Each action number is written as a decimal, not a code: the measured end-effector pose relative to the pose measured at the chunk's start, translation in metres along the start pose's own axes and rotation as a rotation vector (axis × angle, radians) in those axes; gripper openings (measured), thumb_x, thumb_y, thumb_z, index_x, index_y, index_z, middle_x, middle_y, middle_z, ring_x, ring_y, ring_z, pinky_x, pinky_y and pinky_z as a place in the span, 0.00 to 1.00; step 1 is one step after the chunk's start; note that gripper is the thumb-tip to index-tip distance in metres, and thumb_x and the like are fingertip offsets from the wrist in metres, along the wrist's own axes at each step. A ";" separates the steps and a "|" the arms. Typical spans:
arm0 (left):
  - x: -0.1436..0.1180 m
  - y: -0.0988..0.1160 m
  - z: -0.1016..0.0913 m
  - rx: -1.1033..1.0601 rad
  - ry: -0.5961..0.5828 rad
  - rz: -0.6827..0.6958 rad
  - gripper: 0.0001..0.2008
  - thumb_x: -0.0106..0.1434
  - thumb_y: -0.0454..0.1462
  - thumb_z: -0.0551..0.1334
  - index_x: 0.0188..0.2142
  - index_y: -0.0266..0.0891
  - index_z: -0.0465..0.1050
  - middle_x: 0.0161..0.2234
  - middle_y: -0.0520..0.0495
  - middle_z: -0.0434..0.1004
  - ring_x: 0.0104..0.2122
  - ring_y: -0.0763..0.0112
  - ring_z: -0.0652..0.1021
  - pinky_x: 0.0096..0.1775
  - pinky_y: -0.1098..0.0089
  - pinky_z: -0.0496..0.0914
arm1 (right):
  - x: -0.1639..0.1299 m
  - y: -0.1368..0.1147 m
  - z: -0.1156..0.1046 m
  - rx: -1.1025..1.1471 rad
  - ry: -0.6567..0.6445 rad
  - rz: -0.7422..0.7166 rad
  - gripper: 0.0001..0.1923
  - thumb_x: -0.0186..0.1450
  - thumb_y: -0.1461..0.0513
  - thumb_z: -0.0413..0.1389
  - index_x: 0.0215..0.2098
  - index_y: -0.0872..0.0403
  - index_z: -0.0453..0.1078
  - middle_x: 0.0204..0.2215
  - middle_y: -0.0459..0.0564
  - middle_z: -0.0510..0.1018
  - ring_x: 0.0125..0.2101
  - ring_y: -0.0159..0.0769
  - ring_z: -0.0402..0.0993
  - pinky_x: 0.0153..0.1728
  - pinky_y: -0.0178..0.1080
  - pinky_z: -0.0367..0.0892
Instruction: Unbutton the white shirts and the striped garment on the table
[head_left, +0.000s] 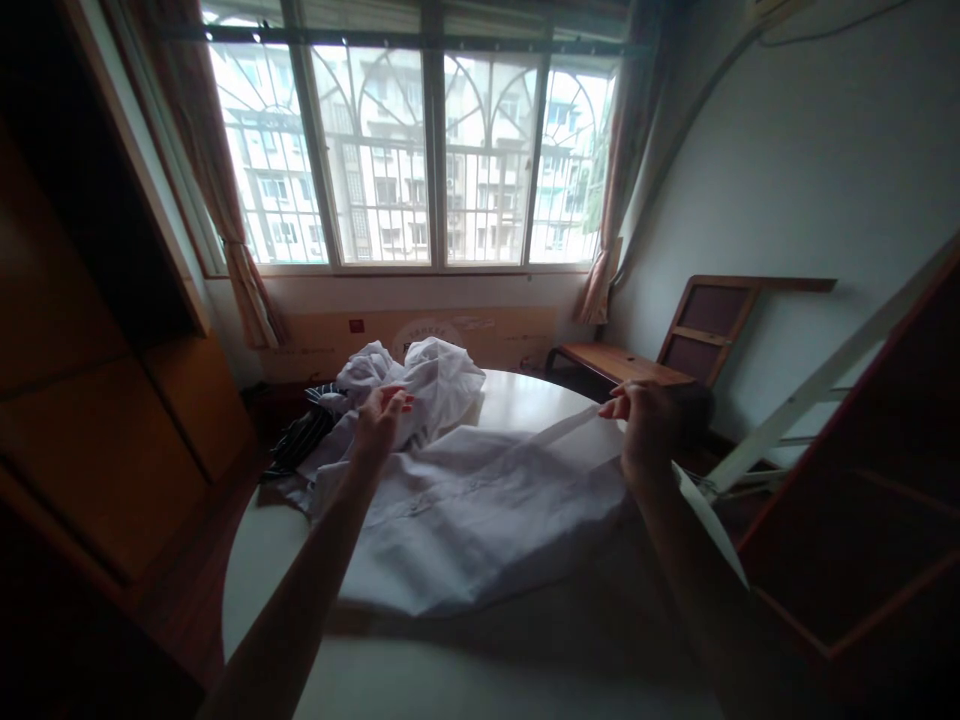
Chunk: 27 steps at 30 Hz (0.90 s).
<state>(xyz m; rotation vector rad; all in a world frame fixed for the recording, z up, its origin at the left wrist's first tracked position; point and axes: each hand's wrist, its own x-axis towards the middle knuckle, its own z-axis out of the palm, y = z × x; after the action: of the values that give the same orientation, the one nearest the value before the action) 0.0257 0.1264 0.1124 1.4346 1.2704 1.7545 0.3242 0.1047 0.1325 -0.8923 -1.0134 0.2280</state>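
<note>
A: Left hand (381,418)?
B: Pinching the white shirt (465,510) at its far edge; crumpled white pile (420,385) just behind that grip.
A: Right hand (649,428)?
B: Clamped on the same shirt's edge. Shirt flat on round table (255,560), not yet folded, I'd judge.

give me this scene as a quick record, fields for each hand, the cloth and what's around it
left hand: left hand grips bunched white cloth at the garment's far left
right hand: right hand pinches a stretched white strip
garment: white garment spread flat on round table
pile: crumpled white cloth, dark striped cloth beside it
surroundings: barred window, wooden chair
</note>
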 end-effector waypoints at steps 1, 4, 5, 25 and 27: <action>-0.002 -0.005 0.004 0.037 -0.062 0.030 0.12 0.53 0.42 0.57 0.32 0.34 0.69 0.27 0.47 0.76 0.27 0.69 0.76 0.30 0.71 0.68 | -0.002 0.001 0.002 -0.029 -0.034 -0.015 0.08 0.54 0.64 0.48 0.17 0.55 0.61 0.09 0.37 0.60 0.13 0.27 0.63 0.18 0.31 0.61; -0.018 -0.012 0.020 0.169 -0.251 0.113 0.09 0.54 0.39 0.56 0.30 0.36 0.70 0.28 0.46 0.77 0.29 0.67 0.76 0.33 0.69 0.68 | -0.010 0.009 0.009 -0.112 -0.173 -0.037 0.09 0.56 0.62 0.48 0.19 0.55 0.63 0.12 0.40 0.65 0.17 0.28 0.67 0.22 0.32 0.63; -0.024 -0.014 0.026 0.231 -0.293 0.138 0.08 0.54 0.39 0.56 0.30 0.37 0.71 0.29 0.46 0.77 0.29 0.67 0.76 0.33 0.69 0.68 | -0.013 0.014 0.012 -0.141 -0.242 -0.038 0.09 0.56 0.62 0.48 0.21 0.55 0.64 0.13 0.41 0.67 0.19 0.29 0.68 0.24 0.32 0.63; -0.070 -0.103 0.057 0.632 -0.590 0.504 0.08 0.58 0.32 0.53 0.32 0.40 0.71 0.32 0.47 0.71 0.35 0.68 0.72 0.39 0.69 0.67 | -0.067 0.122 0.023 -0.588 -0.915 -0.091 0.08 0.56 0.62 0.49 0.22 0.54 0.67 0.21 0.46 0.73 0.24 0.32 0.66 0.29 0.35 0.60; -0.070 -0.103 0.057 0.650 -0.593 0.501 0.09 0.58 0.32 0.53 0.32 0.40 0.71 0.33 0.46 0.71 0.36 0.67 0.72 0.40 0.68 0.67 | -0.068 0.123 0.023 -0.602 -0.922 -0.112 0.09 0.57 0.62 0.48 0.22 0.54 0.67 0.22 0.46 0.72 0.25 0.32 0.66 0.29 0.35 0.60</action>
<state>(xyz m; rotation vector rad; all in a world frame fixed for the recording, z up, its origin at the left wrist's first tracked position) 0.0842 0.1280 -0.0110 2.5822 1.2526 1.0240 0.2964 0.1583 0.0039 -1.3034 -2.0527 0.2474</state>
